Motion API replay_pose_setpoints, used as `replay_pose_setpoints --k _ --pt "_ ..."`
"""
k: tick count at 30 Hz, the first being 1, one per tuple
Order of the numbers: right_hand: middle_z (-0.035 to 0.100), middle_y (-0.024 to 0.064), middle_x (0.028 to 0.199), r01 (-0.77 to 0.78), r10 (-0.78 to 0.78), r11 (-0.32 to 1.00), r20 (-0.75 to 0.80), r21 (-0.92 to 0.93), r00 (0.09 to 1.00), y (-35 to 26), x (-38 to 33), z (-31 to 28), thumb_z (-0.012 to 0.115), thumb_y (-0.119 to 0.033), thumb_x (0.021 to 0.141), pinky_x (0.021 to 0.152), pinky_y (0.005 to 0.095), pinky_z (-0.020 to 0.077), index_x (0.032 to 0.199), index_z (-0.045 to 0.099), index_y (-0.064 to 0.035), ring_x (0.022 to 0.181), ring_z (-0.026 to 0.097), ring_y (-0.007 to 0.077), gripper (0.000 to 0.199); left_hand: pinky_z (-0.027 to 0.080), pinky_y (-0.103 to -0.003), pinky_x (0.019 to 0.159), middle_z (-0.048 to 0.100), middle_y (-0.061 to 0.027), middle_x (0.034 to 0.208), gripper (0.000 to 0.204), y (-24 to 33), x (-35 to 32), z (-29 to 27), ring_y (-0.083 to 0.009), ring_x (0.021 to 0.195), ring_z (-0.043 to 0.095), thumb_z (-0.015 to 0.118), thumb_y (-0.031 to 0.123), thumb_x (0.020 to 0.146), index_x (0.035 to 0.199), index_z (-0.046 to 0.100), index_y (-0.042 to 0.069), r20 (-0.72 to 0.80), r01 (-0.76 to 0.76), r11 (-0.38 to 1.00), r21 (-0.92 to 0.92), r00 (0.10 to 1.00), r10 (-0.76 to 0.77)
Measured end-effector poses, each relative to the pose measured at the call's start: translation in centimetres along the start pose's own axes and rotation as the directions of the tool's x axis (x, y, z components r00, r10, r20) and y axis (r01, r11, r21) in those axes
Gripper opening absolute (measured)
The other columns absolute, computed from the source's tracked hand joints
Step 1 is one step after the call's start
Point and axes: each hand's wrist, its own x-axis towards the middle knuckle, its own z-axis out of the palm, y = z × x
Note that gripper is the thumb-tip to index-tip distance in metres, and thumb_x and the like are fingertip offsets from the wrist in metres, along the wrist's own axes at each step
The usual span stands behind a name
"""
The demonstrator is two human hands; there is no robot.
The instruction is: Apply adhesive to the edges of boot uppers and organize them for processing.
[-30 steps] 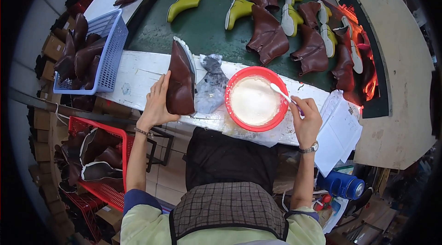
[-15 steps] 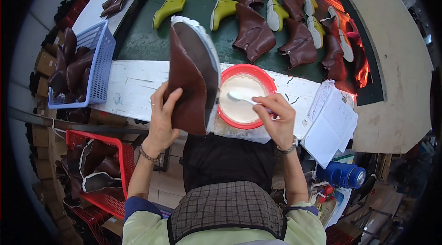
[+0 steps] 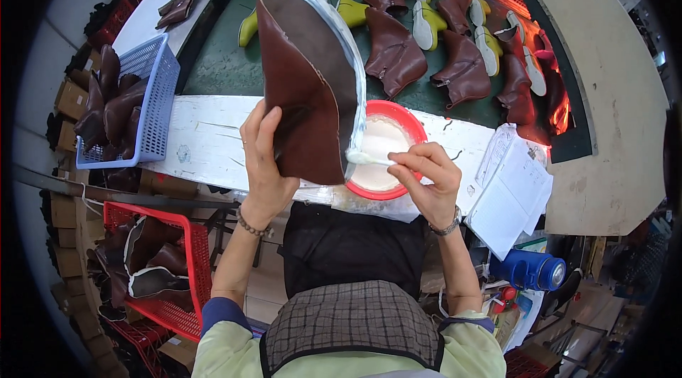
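In the head view, our left grip (image 3: 270, 165) is clasped around a brown leather boot upper (image 3: 304, 108), raised near the frame's centre. Our right grip (image 3: 428, 177) pinches a small brush (image 3: 371, 158) at its white-coated edge, where a red bowl (image 3: 408, 121) sits partly hidden on the white table (image 3: 217, 133).

Bowl (image 3: 406, 115) partly behind boot upper (image 3: 305, 90)

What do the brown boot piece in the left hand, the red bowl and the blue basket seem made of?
Brown boot piece: leather or a synthetic lookalike; smooth, softly shiny outside, duller inside.
Red bowl: probably plastic, judging by its smooth, solid-coloured rim.
Blue basket: most likely moulded plastic; its evenly coloured wall has regular rows of holes.
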Motion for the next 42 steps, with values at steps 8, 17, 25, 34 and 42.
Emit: replay_pose_setpoints --k 8,17,25,34,42 --pt "0.067 0.0053 0.080 -0.174 0.163 0.983 0.151 0.059 0.975 -0.4 -0.2 0.2 0.082 -0.010 0.080 0.057 0.0278 0.0482 0.095 0.079 -0.0055 0.068 0.064 0.0159 0.016 0.040 -0.044 0.111 0.037 -0.0216 0.153 0.089 -1.1 0.4 0.3 -0.0411 0.136 0.044 0.066 -0.018 0.064 0.147 0.047 0.006 0.012 -0.003 0.982 0.191 1.000 0.000" --pt "0.062 0.0023 0.081 0.176 0.084 0.614 0.285 -0.770 0.955 6.2 0.0 -0.2 0.077 -0.022 0.079 0.064 0.0395 0.0492 0.079 0.073 -0.0118 0.076 0.061 0.0227 0.011 0.046 -0.025 0.059 0.064 -0.0058 0.079 0.034 -5.8 -3.9 -8.6 -0.0114 0.064 0.059 0.054 -0.010 0.074 0.106 0.063 -0.003 0.305 0.683 0.456 -0.570 0.692 -0.655" --pt "0.068 0.0054 0.085 -0.104 0.111 0.990 0.074 -0.094 0.991 3.3 1.5 -2.8 0.084 -0.010 0.076 0.066 0.0316 0.0465 0.098 0.079 -0.0105 0.082 0.065 0.0188 0.022 0.040 -0.029 0.038 0.066 -0.0138 0.084 0.054 -5.9 -5.0 -8.4 -0.0191 0.045 0.053 0.049 -0.010 0.063 0.116 0.058 -0.004 0.564 0.810 -0.002 -0.586 0.406 -0.719" --pt "0.067 0.0020 0.084 0.070 -0.063 0.996 0.111 -0.061 0.992 2.0 2.4 -2.1 0.083 -0.012 0.077 0.074 0.0306 0.0384 0.093 0.079 -0.0108 0.076 0.062 0.0166 0.017 0.037 -0.032 0.036 0.060 -0.0142 0.060 0.018 -6.1 -5.0 -7.7 -0.0227 0.040 0.051 0.053 -0.006 0.055 0.072 0.062 -0.007 0.456 0.723 0.101 -0.684 0.531 -0.714" --pt "0.070 0.0040 0.087 -0.023 0.032 0.998 0.161 -0.057 0.986 2.1 2.3 -1.6 0.082 -0.006 0.078 0.077 0.0299 0.0404 0.096 0.080 -0.0075 0.082 0.062 0.0155 0.018 0.034 -0.032 0.038 0.061 -0.0182 0.063 0.026 -4.2 -4.2 -6.6 -0.0217 0.041 0.048 0.053 -0.010 0.057 0.079 0.065 -0.013 0.634 0.809 0.022 -0.587 0.476 -0.610"
